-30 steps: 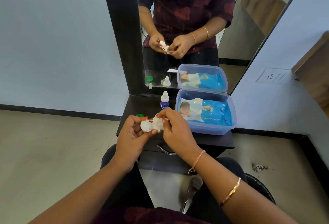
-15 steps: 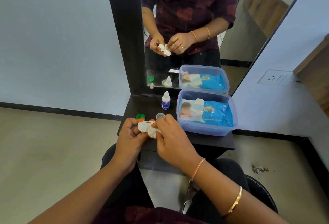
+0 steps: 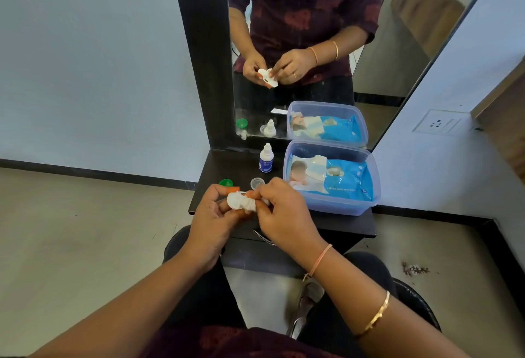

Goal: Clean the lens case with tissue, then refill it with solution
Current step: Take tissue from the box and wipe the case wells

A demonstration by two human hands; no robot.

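My left hand holds the white lens case above the front edge of the dark shelf. My right hand pinches a crumpled white tissue and presses it against the case. A small white solution bottle with a blue label stands upright at the back of the shelf. A green cap, an orange cap and a clear cap lie on the shelf just beyond my fingers.
A clear plastic box holding a blue pack of wet wipes fills the right side of the shelf. A mirror in a black frame rises behind. A drawer handle sits below the shelf.
Both hands have stayed close together over the shelf's front edge. The right hand's fingers have worked the tissue further into the case, which has turned slightly in the left hand.
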